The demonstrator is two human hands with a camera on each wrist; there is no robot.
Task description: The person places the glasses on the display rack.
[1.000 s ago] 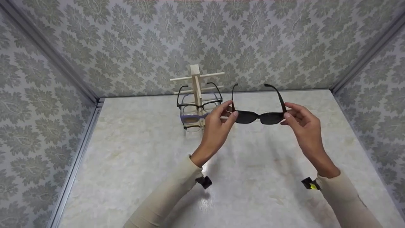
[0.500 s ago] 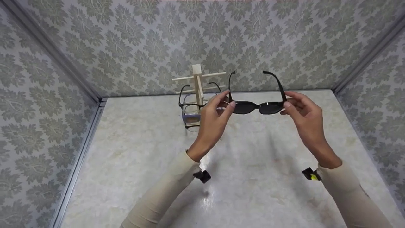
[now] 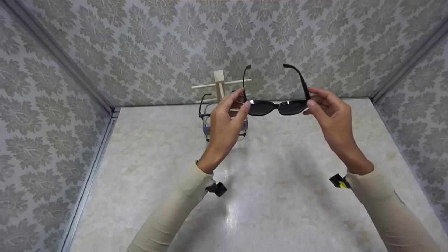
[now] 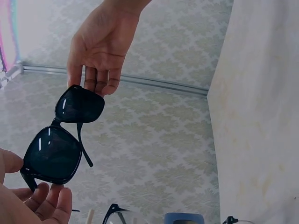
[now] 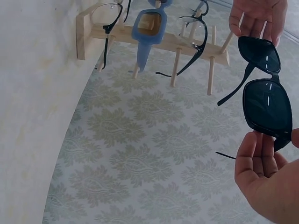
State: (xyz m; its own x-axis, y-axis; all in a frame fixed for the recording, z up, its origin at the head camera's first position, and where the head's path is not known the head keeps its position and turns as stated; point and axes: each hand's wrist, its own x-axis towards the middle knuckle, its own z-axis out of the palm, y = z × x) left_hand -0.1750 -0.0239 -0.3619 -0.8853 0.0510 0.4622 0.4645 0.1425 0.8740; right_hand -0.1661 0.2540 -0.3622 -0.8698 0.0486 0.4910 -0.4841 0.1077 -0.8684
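Black sunglasses (image 3: 260, 107) with dark lenses and unfolded temples are held up in the air between both hands. My left hand (image 3: 225, 126) pinches the left hinge end with thumb and fingers. At the opposite hinge my right hand (image 3: 332, 120) grips the frame the same way. Behind and beside the left hand stands a wooden eyewear rack (image 3: 218, 76), partly covered by that hand in the head view. On its pegs sit glasses with black frames (image 5: 201, 35) and blue-framed glasses (image 5: 148, 25), seen in the right wrist view. The sunglasses are apart from the rack.
Another pair of clear-lensed glasses (image 5: 107, 18) hangs near the rack's base. Under everything lies a pale marbled table (image 3: 280, 196). Patterned walls (image 3: 182, 42) stand behind and at both sides, with metal rails (image 3: 87, 189) along the left edge.
Both hands have lifted the sunglasses upward and slightly to the left, toward the rack. The left hand now hides more of the racked glasses. The grip is unchanged.
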